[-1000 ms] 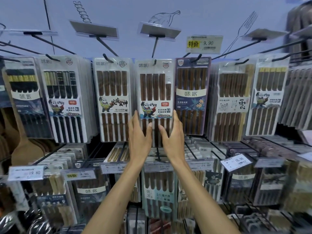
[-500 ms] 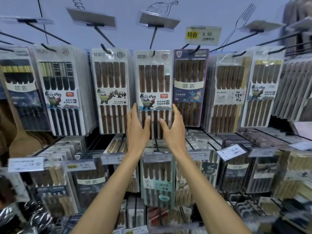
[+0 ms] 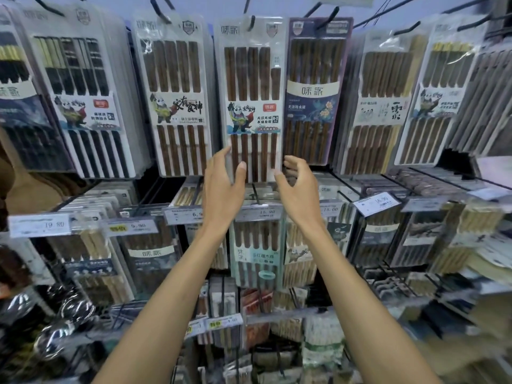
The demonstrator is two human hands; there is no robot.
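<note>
1. Fingers (image 3: 221, 159) of the left hand (image 3: 221, 192) are straight and close together, lying along the lower left edge of the chopstick pack (image 3: 253, 79); the thumb crosses its front.
2. Fingers of the right hand (image 3: 300, 195) are loosely curled and hold nothing; the thumb sits at the pack's lower right corner. Contact cannot be confirmed.
3. The chopstick pack hangs upright from a hook (image 3: 251, 22), mid upper row, its lower end between both hands.
4. A purple pack (image 3: 314, 92) hangs just right of it.
5. A price tag (image 3: 260, 214) sits below, between the wrists.

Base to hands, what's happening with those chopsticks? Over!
Left hand open, right hand loosely curled. Panda chopstick pack between them, on its hook. Purple pack crowds right side.
</note>
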